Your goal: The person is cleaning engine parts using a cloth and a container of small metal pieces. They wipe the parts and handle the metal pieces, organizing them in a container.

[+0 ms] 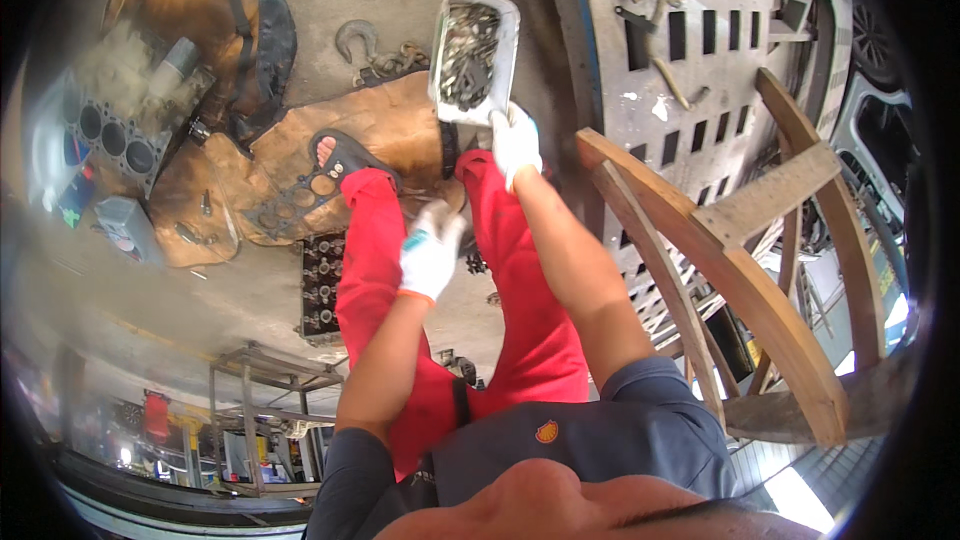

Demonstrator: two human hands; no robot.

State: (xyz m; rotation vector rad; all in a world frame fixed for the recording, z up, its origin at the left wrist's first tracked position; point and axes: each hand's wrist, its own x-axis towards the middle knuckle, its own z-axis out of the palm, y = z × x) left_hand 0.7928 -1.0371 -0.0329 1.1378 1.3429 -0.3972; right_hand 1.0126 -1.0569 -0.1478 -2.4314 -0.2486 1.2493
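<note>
A white rectangular tub (512,50) full of small metal parts (470,55), which look like bolts, is on the far side of my feet. My right hand (516,145), in a white glove, is closed on the tub's near right corner. In a matching glove, my left hand (430,258) hovers over the gap between my red-trousered legs; its fingers are smeared by motion, and whether they hold anything is hidden. A flat cylinder head gasket (285,208) lies by my sandalled left foot. Left of my left leg is a dark cylinder head (320,290).
Brown sheeting (290,130) covers part of the floor. An engine block (125,135) stands at the far left, near a grey container (125,225). A hook with chain (358,38) lies beyond the sheet. At right are a slotted metal panel (690,85) and a wooden frame (700,220).
</note>
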